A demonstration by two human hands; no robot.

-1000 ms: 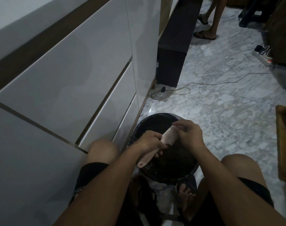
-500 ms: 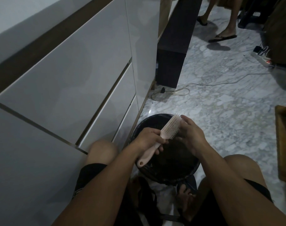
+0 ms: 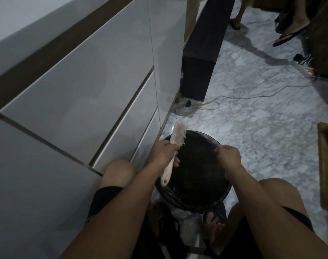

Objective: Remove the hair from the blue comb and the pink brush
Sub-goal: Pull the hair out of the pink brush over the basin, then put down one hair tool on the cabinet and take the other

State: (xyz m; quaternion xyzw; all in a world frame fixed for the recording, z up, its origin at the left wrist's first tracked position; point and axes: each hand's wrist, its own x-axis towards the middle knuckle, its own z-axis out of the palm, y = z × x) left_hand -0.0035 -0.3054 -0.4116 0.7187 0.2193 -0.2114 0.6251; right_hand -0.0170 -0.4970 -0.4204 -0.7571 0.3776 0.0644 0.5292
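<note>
My knees: both bare and raised, one on each side of the black bin (image 3: 223,195), black shorts above them; my foot (image 3: 213,230) rests on the floor just below the bin
My left hand (image 3: 164,156): closed in a fist round the neck of the pink brush (image 3: 175,148), thumb side up, fingers curled under the handle
Pink brush: tilted, handle end with its hanging hole low toward me, head up and away past the bin's far-left rim; bristles face right, over the bin's mouth; pale fuzz of hair clings along the head
My right hand (image 3: 228,156): fingers pinched shut at the tips above the bin's right rim, well apart from the brush; whether a strand is between them I cannot tell, it is too dark
Black bin: round, lined with a dark bag, open mouth right under both hands; what lies inside is lost in shadow
Blue comb: I cannot find it in this view
Left edge: the white cabinet (image 3: 84,86) with drawer fronts stands close against my left knee and the bin, little room there
Right edge: a wooden frame (image 3: 325,165) cuts in at the far right; between it and my right knee the marble floor (image 3: 262,128) is open
Ahead: a cable (image 3: 206,105) loops on the floor beyond the bin, by the foot of a dark cabinet (image 3: 198,75)
Farther: a power strip (image 3: 305,70) at the right, and another person's feet in flip-flops (image 3: 288,36) at the top
</note>
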